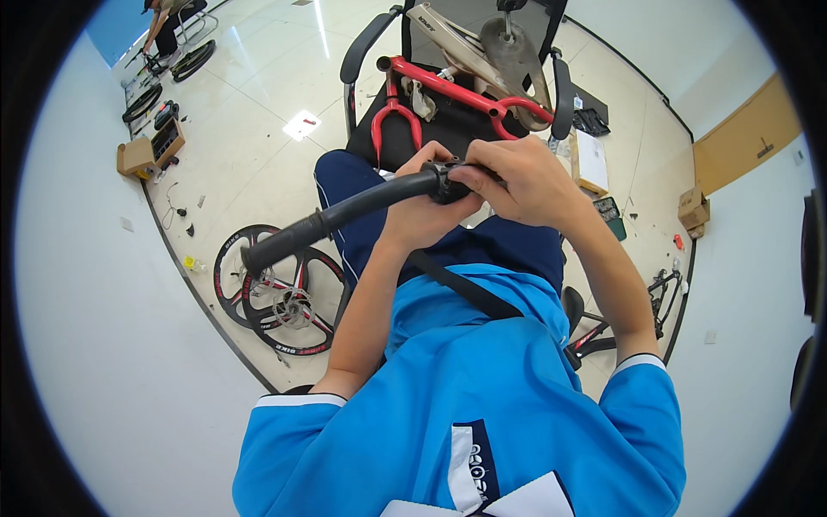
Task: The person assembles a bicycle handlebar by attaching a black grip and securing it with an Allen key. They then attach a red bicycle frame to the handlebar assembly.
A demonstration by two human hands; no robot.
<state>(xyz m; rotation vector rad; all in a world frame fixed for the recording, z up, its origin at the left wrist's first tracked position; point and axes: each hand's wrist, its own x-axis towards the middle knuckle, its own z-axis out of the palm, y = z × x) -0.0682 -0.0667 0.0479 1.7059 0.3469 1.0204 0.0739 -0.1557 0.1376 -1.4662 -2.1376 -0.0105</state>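
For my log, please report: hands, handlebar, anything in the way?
Left hand, right hand holding handlebar by clamp. Grip end points left. No obstruction seen; red frame beyond, on chair.

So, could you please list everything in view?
Handlebar: one, black, centre left.
Chair: one, black, top centre.
Forked tubing: count unclear, red, on the chair.
Frame piece: one, beige, on the chair.
Spoked wheels: two, black with red, left floor.
Far wheels: at least two, black, upper left.
Co-worker: one, partly black-clad, upper left.
Open carton: one, brown, left floor.
Cartons: count unclear, brown, right floor.
Case: one, green, right floor.
Bicycle parts: several, black, right floor.
Loose items: many, mixed, floor.
Door: one, tan, far right.
Trousers: one pair, navy, centre.
Shirt: one, blue, lower centre.
Left grip: one, bare, on the handlebar.
Right grip: one, bare, on the handlebar.
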